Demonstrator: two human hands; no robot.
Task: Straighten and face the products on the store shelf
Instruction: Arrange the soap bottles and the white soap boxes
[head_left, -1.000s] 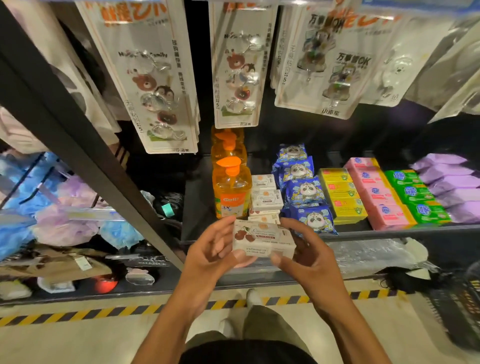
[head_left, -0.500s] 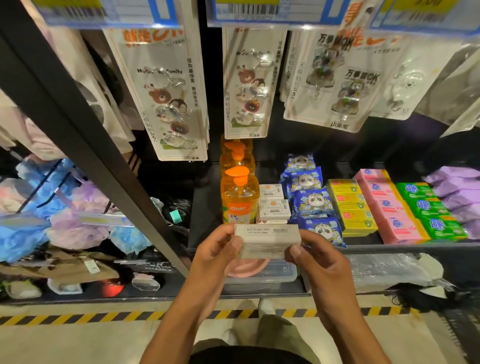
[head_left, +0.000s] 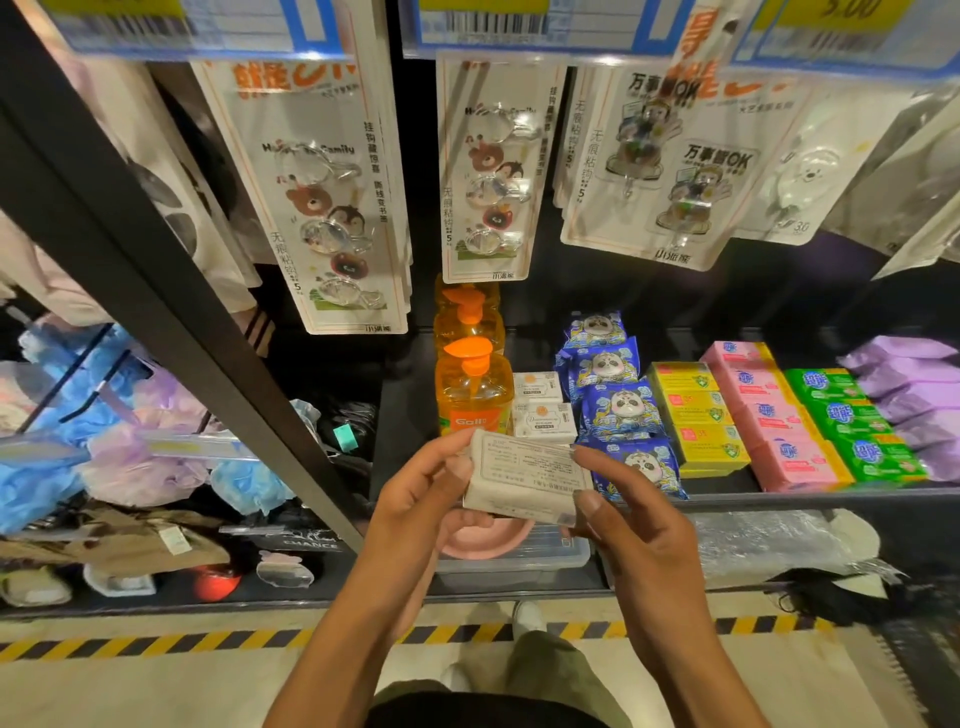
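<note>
Head view: the left hand (head_left: 415, 499) pinches the left end of a white carton (head_left: 524, 478), its printed back face up. The right hand (head_left: 628, 525) grips its right end. The carton is in the air between them, in front of the shelf (head_left: 779, 496) and its matching white boxes (head_left: 543, 421).

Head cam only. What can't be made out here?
All in the head view:
- Print on the white box: too small, blurred.
- Pink dish: mostly behind left hand and box.
- Rear orange pump bottle: partly hidden by front bottle and hook card.
- Price tags: cut off by top edge, blurred.
</note>
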